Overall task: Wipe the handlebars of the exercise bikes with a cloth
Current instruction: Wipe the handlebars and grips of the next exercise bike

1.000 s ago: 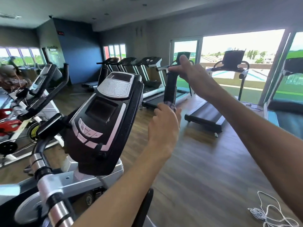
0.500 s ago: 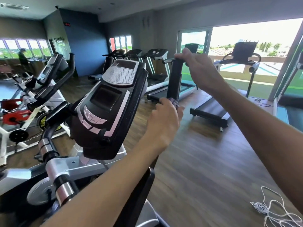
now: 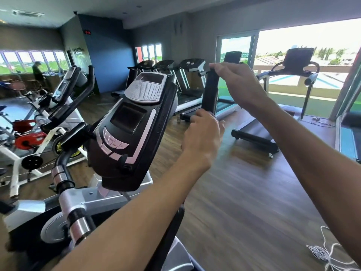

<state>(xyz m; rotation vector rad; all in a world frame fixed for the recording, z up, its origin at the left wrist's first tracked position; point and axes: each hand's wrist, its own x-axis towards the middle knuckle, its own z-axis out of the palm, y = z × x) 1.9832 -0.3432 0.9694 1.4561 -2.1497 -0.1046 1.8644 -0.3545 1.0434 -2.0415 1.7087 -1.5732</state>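
The nearest exercise bike has a black console [image 3: 132, 122] and an upright black right handlebar [image 3: 210, 92]. My right hand [image 3: 234, 83] pinches the top end of that handlebar. My left hand [image 3: 201, 137] is closed around its lower part, and only a small edge of the cloth [image 3: 212, 114] peeks out above the fingers. The rest of the cloth is hidden in my fist. The bike's left handlebar [image 3: 64, 145], black with chrome bands lower down, stands untouched on the other side of the console.
More exercise bikes [image 3: 39, 122] stand at the left, with a person [image 3: 38, 72] by the far windows. Treadmills [image 3: 187, 83] line the back wall and the right windows. A white cable [image 3: 328, 253] lies coiled on the wooden floor at bottom right.
My view has swung a little to the left and nearer the bike. Both hands stay on the right handlebar, the left fist shifting only slightly along the grip.
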